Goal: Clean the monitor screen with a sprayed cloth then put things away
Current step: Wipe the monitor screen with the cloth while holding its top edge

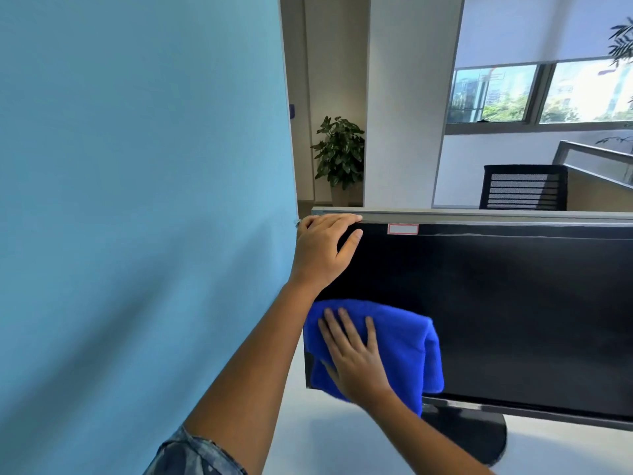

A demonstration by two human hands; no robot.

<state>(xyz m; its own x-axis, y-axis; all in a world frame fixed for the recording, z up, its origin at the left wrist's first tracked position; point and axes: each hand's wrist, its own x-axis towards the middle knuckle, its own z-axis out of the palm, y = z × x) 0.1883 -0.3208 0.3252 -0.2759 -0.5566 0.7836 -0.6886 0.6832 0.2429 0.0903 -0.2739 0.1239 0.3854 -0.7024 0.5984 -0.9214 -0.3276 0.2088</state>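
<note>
A black monitor (507,310) with a dark screen stands on a white desk (329,437) and fills the right half of the view. My left hand (323,250) grips the monitor's top left corner, fingers curled over the edge. My right hand (356,354) lies flat on a folded blue cloth (407,341) and presses it against the lower left part of the screen. The cloth hangs down past the bottom bezel. No spray bottle is in view.
A tall light-blue partition (144,200) stands close on the left. Behind the monitor runs a grey divider rail (479,214). Further back are a potted plant (339,152), a white pillar, a black mesh chair (524,186) and windows. The monitor's round black base (472,437) rests on the desk.
</note>
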